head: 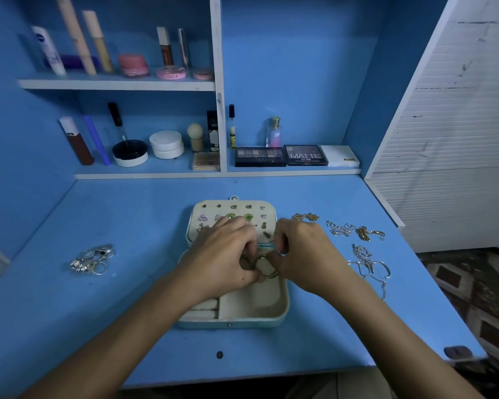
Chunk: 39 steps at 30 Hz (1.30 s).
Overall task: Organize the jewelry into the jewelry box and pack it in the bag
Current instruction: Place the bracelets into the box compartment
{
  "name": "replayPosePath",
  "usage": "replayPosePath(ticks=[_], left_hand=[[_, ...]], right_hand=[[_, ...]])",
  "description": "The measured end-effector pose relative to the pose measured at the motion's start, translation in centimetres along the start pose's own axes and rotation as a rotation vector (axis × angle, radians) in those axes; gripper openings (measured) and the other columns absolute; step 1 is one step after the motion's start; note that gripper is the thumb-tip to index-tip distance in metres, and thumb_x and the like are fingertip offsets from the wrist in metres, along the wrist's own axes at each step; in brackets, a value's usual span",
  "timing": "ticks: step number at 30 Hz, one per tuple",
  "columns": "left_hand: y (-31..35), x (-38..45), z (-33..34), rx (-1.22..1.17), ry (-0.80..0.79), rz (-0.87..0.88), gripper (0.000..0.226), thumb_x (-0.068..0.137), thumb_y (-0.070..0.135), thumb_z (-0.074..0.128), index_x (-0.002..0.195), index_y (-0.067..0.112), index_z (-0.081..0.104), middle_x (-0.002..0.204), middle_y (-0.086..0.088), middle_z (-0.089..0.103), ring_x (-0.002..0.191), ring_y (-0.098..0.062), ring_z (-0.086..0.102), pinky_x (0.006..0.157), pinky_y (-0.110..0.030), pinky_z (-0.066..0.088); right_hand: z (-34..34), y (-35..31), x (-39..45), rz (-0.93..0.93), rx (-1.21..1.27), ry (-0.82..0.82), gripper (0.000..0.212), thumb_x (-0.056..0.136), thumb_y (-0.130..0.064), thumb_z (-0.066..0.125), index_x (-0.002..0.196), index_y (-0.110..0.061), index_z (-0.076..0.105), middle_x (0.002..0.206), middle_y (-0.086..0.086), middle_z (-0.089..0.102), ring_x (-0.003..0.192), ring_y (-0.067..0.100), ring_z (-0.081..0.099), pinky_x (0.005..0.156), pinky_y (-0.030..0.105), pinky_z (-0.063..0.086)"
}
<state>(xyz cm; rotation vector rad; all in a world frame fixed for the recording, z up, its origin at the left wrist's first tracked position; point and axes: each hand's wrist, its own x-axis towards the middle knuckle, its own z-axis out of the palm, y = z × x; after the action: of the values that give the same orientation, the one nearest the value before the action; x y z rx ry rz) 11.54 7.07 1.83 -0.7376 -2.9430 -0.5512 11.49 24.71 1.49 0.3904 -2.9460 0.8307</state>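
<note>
Showing the head view: an open jewelry box (281, 308) lay at the middle of a blue desk (127, 226), its lid (196, 210) folded back and studded with rows of earrings (203, 217). The left hand (222, 254) and the right hand (303, 249) met over the rear of the box's tray. The fingers of both hands were curled and pinched together on gold-coloured rings (267, 272), which hung just above the tray; how many rings were held could not be told, since the fingers hid part of them. The near compartments of the tray showed pale lining and, at left, padded ring rolls (205, 309).

A cluster of silver rings (92, 259) lay on the desk well to the left of the box. To the right lay a gold chain (306, 216), a silver chain (340, 228), a gold bracelet (368, 233) and a heap of silver necklaces (369, 263).

Behind the desk, shelves (116, 83) carried cosmetics, and eyeshadow palettes (281, 155) stood beside a perfume bottle (274, 132).
</note>
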Motion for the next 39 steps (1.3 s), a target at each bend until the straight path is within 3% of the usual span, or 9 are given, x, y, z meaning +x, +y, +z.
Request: replayPosePath(ticks=[5,12,18,23,28,34,39], left_hand=[[-0.3,0.0,0.2,-0.018,0.013,-0.011,0.040,0.067,0.048,0.080,0.079,0.034,0.045,0.090,0.016,0.045,0.090,-0.007,0.035,0.077,-0.031,0.035],[0.0,0.0,0.0,0.002,0.000,-0.007,0.039,0.069,0.047,0.079,0.080,0.035,0.044,0.093,0.015,0.047,0.092,-0.007,0.036,0.076,-0.030,0.033],[0.3,0.3,-0.2,0.009,-0.047,-0.001,0.034,0.072,0.045,0.077,0.081,0.035,0.046,0.091,0.018,0.044,0.094,-0.006,0.036,0.079,-0.027,0.034],[0.1,0.7,-1.1,-0.008,-0.127,-0.009,0.033,0.076,0.048,0.076,0.078,0.039,0.044,0.097,0.019,0.047,0.099,-0.003,0.039,0.087,-0.029,0.036],[0.3,1.9,-1.4,-0.077,-0.100,0.010,0.023,0.082,0.048,0.072,0.080,0.042,0.050,0.097,0.022,0.051,0.101,-0.003,0.043,0.088,-0.029,0.038],[1.6,4.5,-0.6,-0.121,-0.055,0.086,0.005,0.090,0.035,0.067,0.085,0.035,0.063,0.089,0.018,0.059,0.091,-0.002,0.047,0.085,-0.031,0.043],[3.7,7.2,0.9,-0.066,-0.145,0.152,0.005,0.091,0.033,0.066,0.094,0.034,0.071,0.078,0.021,0.061,0.082,0.004,0.046,0.081,-0.030,0.044]], right_hand=[[0.3,-0.2,0.1,0.185,0.102,-0.025,0.028,0.080,-0.016,0.069,0.071,-0.026,0.044,0.072,-0.008,0.051,0.061,0.009,0.045,0.050,0.021,0.034],[0.4,-0.1,-0.3,0.160,0.139,-0.033,0.025,0.081,-0.016,0.068,0.079,-0.028,0.046,0.077,-0.008,0.053,0.067,0.010,0.048,0.054,0.021,0.037],[-1.4,0.6,-1.1,0.164,0.198,-0.058,0.017,0.089,-0.030,0.069,0.090,-0.028,0.052,0.079,-0.010,0.059,0.064,0.002,0.051,0.050,0.012,0.036],[-3.5,2.2,-2.0,0.228,0.261,0.033,0.004,0.094,-0.028,0.063,0.090,-0.029,0.061,0.077,-0.011,0.063,0.064,0.015,0.061,0.044,0.015,0.043],[-5.9,5.1,-2.9,0.274,0.188,0.118,0.015,0.094,-0.022,0.062,0.081,-0.029,0.068,0.081,-0.013,0.069,0.067,0.000,0.061,0.052,0.008,0.043],[-7.6,8.4,-3.9,0.361,0.044,0.108,0.011,0.094,-0.019,0.063,0.090,-0.021,0.073,0.089,-0.010,0.070,0.073,0.000,0.059,0.054,0.009,0.039],[-8.1,10.1,-4.8,0.382,-0.100,0.092,0.011,0.092,-0.011,0.064,0.092,-0.013,0.074,0.092,0.000,0.072,0.069,0.003,0.053,0.056,0.008,0.040]])
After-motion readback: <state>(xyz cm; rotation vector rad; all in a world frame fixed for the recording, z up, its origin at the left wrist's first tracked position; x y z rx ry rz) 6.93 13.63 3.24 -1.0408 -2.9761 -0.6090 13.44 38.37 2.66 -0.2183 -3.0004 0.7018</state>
